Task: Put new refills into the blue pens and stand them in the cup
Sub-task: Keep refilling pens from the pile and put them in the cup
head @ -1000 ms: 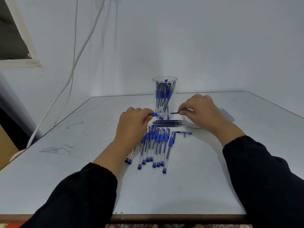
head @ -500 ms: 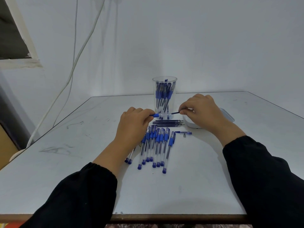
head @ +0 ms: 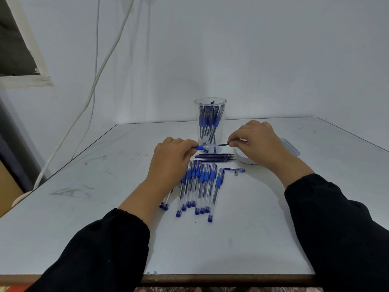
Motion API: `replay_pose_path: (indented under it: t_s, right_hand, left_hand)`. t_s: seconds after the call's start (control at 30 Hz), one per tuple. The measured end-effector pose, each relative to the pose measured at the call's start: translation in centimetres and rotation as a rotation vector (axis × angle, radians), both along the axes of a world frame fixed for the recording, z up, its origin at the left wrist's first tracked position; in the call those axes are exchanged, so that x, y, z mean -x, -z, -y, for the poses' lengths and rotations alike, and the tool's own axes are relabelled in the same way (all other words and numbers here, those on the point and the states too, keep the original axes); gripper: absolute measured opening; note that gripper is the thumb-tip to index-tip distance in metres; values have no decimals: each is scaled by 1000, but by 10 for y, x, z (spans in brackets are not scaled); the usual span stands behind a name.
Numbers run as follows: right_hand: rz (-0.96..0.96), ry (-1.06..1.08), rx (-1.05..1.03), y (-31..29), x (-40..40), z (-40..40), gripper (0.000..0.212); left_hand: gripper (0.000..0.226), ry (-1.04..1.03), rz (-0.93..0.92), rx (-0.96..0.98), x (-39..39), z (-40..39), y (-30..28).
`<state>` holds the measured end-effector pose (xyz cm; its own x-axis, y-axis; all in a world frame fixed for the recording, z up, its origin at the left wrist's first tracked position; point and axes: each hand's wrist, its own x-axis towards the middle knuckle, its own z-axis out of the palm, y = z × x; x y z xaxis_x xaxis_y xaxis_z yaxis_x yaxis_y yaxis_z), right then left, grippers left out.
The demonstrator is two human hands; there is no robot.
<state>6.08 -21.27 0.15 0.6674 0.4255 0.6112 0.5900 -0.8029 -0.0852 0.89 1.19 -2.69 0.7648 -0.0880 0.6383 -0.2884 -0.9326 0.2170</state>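
One blue pen (head: 203, 147) is held level above the table (head: 105, 207), just in front of the clear cup (head: 210, 123); its blue grip end is pinched in the curled fingers of the left hand (head: 171, 163), and most of its barrel is hidden by that hand. A dark refill (head: 222, 145) is seen projecting from the pen's clear front section toward the right, its far end pinched between the thumb and fingers of the right hand (head: 259, 144). The cup is stood upright near the far middle of the table and is packed with blue pens set on end. A small bundle of spare refills (head: 213, 157) is laid flat between the cup and a row of pens (head: 200, 186), which is spread side by side on the table with end plugs toward the person and partly covered by the left wrist. One loose pen cap (head: 235, 170) is laid just to the right of that row. A white container (head: 292, 148) is placed on the table beneath and beyond the right hand, largely hidden by it. Both forearms are covered by black sleeves (head: 101, 249). White cables (head: 94, 85) are hung down the wall at the left.
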Motion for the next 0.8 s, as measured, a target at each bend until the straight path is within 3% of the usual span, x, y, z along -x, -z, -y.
replay_pose_path:
  t_s: [0.37, 0.53, 0.63, 0.8]
  right_hand:
    - [-87, -165, -136, 8, 7, -22, 14]
    - [-337, -192, -440, 4, 10, -17, 17]
    - [-382, -153, -594, -2, 6, 1, 15]
    - [-540, -103, -562, -4, 2, 22, 5]
  left_hand:
    - [25, 19, -8, -17, 1, 3, 1]
    - [24, -7, 1, -9, 1, 0, 1]
    - [23, -25, 24, 24, 0, -1, 0]
    - [23, -48, 28, 34, 0, -2, 0]
